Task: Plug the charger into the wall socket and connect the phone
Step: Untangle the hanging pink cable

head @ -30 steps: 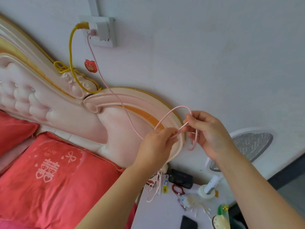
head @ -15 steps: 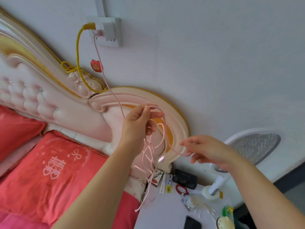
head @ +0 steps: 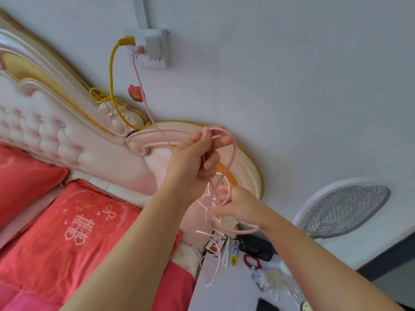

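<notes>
A white charger (head: 154, 46) sits plugged into the white wall socket (head: 157, 61) at the upper left. A pink cable (head: 143, 95) runs down from it to my left hand (head: 193, 160), which is raised and pinches the cable's top loop. Below it, my right hand (head: 240, 205) grips the tangled lower loops. The cable's loose end (head: 210, 281) dangles over the white bedside table (head: 224, 295). A dark phone (head: 266, 306) lies at the table's near edge, partly cut off by the frame.
A yellow cable (head: 111, 70) hangs from the same socket onto the pink padded headboard (head: 67, 122). Red pillows (head: 67, 232) lie lower left. The table holds a black box (head: 256, 245), a red ring (head: 252, 261) and small items. A racket-shaped swatter (head: 343, 209) leans on the wall.
My hands parted from one knot: the left rose with the top loop, then the right came back in under it and took the lower loops. The view shifted a little.
</notes>
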